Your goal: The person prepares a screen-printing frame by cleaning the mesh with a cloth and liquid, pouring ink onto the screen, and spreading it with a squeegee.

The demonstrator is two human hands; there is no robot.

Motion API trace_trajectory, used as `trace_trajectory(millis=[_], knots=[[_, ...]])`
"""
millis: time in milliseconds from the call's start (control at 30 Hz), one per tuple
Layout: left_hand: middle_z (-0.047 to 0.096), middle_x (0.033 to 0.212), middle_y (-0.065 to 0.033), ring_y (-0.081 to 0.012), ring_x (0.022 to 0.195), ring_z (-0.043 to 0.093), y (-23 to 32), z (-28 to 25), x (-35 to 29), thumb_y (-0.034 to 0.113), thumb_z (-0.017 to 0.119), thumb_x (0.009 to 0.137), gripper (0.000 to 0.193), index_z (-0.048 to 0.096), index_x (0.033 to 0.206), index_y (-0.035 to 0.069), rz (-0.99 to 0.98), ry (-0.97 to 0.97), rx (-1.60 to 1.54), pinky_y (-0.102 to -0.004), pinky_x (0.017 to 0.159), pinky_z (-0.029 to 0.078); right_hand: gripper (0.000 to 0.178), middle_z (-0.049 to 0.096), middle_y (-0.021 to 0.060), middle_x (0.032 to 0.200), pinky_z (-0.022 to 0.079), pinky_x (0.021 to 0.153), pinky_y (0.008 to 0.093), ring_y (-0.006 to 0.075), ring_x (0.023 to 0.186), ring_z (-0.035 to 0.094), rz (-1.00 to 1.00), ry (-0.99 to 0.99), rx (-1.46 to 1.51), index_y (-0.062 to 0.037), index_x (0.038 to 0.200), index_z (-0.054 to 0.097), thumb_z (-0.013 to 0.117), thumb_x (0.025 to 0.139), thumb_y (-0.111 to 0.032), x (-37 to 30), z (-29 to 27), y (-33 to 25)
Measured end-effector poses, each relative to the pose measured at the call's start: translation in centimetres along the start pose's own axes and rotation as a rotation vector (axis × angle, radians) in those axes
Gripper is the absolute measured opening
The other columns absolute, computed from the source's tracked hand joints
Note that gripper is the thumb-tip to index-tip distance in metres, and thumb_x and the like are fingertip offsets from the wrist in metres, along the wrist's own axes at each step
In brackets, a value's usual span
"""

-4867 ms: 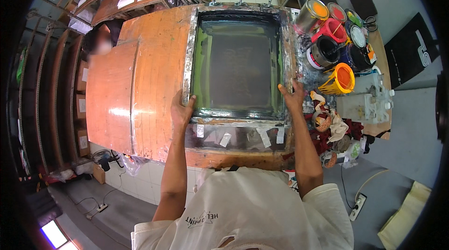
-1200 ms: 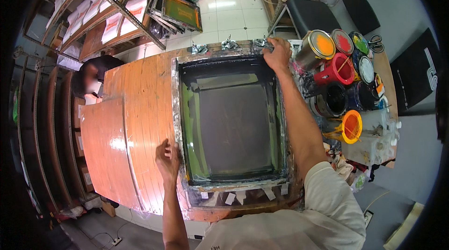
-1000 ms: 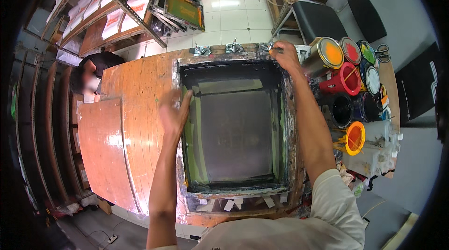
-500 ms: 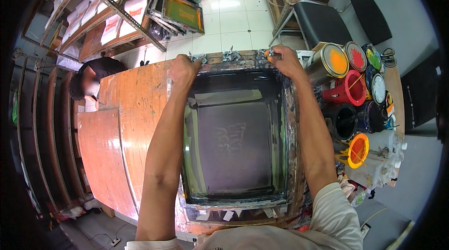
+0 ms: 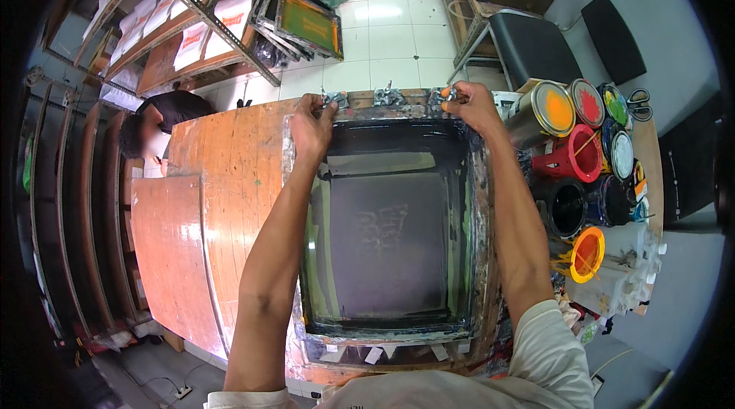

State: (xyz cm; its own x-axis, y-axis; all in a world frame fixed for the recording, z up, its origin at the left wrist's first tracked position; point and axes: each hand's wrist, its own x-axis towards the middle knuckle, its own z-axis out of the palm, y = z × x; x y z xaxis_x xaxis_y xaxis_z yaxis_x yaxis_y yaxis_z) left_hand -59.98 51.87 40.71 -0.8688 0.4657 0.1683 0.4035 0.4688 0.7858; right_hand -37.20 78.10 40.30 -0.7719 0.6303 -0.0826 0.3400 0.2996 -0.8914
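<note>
A screen-printing frame [image 5: 389, 330] lies flat before me on the wooden worktable. Its dark mesh [image 5: 387, 275] bears a faint drawn design in the middle. Along the far edge sit three metal clamps: a left clamp [image 5: 337, 100], a middle clamp [image 5: 388, 95] and a right clamp [image 5: 438, 103]. At the far left corner my left hand [image 5: 313, 132] is closed, its thumb and fingers gripping the left clamp. My right hand [image 5: 476, 110] pinches the small knob of the right clamp between thumb and fingers. Both forearms reach along the frame's sides.
Open paint cans [image 5: 553, 109], a red tub [image 5: 574, 155] and an orange-rimmed pot [image 5: 588, 254] crowd the right side, with scissors [image 5: 640, 105] behind. Another person [image 5: 157, 122] bends at the table's far left. Shelves with printed cloths [image 5: 203, 42] and leaning screens [image 5: 308, 22] stand beyond.
The whole view has shifted slightly, so the scene sits a little lower and to the right. Both hands stay at the same clamps, the left one's fingers slightly turned.
</note>
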Motion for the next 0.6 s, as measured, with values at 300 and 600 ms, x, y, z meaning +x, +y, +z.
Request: trace_trajectory(millis=[300,600], knots=[[0.075,0.093,-0.0148,-0.0213,0.085,0.07,-0.3,1.0,-0.2,0.028,0.081,0.082,0.033,0.073,0.102,0.003,-0.034,0.077,-0.149,-0.0342,0.081,0.052,0.026,0.071,0.0082,0.082,0.05,0.069,0.0296,0.0119,0.076,0.064,-0.032,0.07,0.172,0.0022,0.106,0.071,0.078,0.084,-0.01,-0.4,0.6,0.5],[0.073,0.087,-0.0106,-0.0291,0.095,0.068,2.5,1.3,1.0,0.044,0.074,0.084,0.038,0.074,0.102,0.011,-0.205,-0.16,0.257,-0.0489,0.102,0.032,0.035,0.071,0.0119,0.1,0.048,0.082,0.0356,0.021,0.093,0.065,-0.094,0.023,-0.004,-0.004,0.122,0.064,0.071,0.089,-0.008,-0.2,0.2,0.8]])
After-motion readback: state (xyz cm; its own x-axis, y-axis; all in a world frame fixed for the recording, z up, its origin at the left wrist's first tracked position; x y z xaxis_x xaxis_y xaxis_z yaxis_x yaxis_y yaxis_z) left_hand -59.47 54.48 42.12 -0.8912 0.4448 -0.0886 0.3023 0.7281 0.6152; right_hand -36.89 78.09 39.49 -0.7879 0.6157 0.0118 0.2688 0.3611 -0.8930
